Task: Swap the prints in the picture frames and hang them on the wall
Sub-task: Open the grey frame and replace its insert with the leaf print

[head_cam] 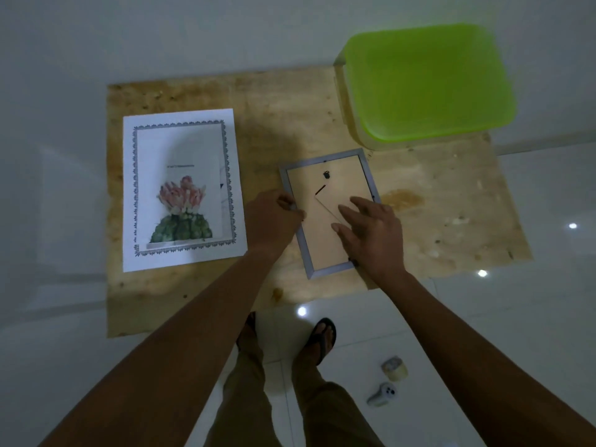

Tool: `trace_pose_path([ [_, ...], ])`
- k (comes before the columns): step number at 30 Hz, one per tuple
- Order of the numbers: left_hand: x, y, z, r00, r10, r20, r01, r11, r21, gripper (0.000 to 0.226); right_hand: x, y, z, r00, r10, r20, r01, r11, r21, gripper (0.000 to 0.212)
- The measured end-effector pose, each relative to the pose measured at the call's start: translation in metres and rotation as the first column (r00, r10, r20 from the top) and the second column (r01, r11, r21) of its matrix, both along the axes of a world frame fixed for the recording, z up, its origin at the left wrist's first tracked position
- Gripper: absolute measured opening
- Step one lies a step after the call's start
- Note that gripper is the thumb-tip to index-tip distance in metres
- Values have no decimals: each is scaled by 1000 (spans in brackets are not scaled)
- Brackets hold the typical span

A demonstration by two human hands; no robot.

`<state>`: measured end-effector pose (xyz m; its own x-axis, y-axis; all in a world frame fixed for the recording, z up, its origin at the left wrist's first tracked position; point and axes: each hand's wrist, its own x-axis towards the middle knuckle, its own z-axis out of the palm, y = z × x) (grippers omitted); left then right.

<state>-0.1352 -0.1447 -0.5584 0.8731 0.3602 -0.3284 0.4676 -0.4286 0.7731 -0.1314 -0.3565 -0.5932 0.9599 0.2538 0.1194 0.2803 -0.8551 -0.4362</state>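
Head view: back-up frame (342, 177) points away; left hand (274, 217) pinches edge, right hand (374, 233) spread

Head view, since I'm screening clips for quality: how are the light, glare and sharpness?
Head view: dim overall; a shadow falls across the cactus print and board; small bright glare spots dot the floor tiles; the green tub is blurred; the picture frame reads fairly sharp.

The board (322, 101) is rough, stained plywood; the picture frame (322, 159) has a matt silvery-grey rim and a smooth tan fibreboard back (345, 179); the print (183, 188) is matt white paper; the lid (429, 82) is translucent green plastic; the floor tiles (532, 317) are glossy white.
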Motion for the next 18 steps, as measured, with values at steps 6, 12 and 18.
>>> trace_pose_path([
  [6,12,-3,13,980,27,-196,-30,999,-15,30,1,0,-2,1000,-4,-14,4,1000,13,36],
  [12,20,-7,27,959,1,-284,-5,1000,-16,33,3,-1,-4,1000,17,-8,-17,999,-34,37],
  [18,25,-25,25,945,12,-327,53,981,188,73,2,1,-3,1000,12,-3,-12,999,-39,37],
])
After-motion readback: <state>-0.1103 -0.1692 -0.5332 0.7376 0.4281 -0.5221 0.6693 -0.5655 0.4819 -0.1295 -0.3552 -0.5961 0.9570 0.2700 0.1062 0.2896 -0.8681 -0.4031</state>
